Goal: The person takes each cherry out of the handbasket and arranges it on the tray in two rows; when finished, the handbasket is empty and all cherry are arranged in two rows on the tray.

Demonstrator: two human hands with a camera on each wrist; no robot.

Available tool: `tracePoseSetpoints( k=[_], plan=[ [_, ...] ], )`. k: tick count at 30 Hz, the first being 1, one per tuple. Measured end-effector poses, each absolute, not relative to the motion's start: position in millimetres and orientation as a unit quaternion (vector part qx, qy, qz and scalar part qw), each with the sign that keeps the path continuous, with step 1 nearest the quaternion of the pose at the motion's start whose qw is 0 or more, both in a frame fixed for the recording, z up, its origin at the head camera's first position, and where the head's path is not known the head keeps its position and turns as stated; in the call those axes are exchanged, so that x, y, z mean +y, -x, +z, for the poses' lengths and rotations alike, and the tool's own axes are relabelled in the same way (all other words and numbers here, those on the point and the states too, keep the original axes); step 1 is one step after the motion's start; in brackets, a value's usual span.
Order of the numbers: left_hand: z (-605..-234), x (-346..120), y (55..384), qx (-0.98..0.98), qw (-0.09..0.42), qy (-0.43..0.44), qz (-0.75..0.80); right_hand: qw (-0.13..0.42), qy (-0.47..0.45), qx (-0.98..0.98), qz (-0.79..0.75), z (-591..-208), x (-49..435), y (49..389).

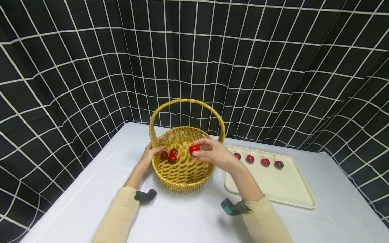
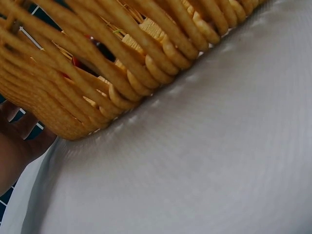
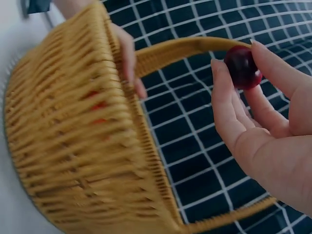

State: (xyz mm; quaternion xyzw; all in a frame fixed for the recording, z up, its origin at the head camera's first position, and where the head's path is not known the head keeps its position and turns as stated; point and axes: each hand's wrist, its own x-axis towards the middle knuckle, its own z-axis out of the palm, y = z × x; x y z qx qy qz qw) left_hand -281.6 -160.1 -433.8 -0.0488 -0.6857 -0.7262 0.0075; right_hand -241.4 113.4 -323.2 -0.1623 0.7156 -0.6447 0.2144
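Between thumb and fingertips my right hand (image 1: 217, 155) pinches a red cherry (image 1: 194, 150), held above the right part of a yellow wicker basket (image 1: 185, 187). The right wrist view shows the same cherry (image 3: 243, 67) dark red and round, raised clear of the basket's rim. On the basket's left side my left hand (image 1: 148, 156) grips the rim, thumb over the edge and the other fingers outside, partly hidden. Inside, at the left, three red cherries (image 1: 172, 159) lie close together on the woven bottom. The basket's tall handle (image 1: 188, 100) arches over it.
To the right, a cream tray (image 1: 273, 189) lies on the white-covered table (image 1: 188, 219). Several stemmed cherries (image 1: 265, 162) sit in a row near its far edge. A black curtain with a white grid (image 1: 194, 50) hangs behind and on both sides.
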Motion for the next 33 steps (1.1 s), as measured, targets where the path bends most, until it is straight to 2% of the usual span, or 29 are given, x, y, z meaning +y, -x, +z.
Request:
tracePoseSetpoints(
  k=[8,20,29,33],
  plan=[
    [-435.4,-160.8,282.6,-0.685,0.006,0.056,-0.726,0.167,0.179,0.697,-0.674,-313.1,150.3,237.9],
    [-434.4,-161.0,282.3,-0.683,0.006,0.052,-0.729,0.128,0.121,0.704,-0.688,-314.5,203.8,239.5],
    [-433.2,-160.4,282.0,-0.682,0.006,0.052,-0.73,0.105,0.063,0.715,-0.689,-344.0,236.9,246.4],
    [-434.0,-161.1,282.5,-0.682,0.007,0.054,-0.729,0.116,0.055,0.71,-0.692,-366.3,248.0,250.5]
  ],
)
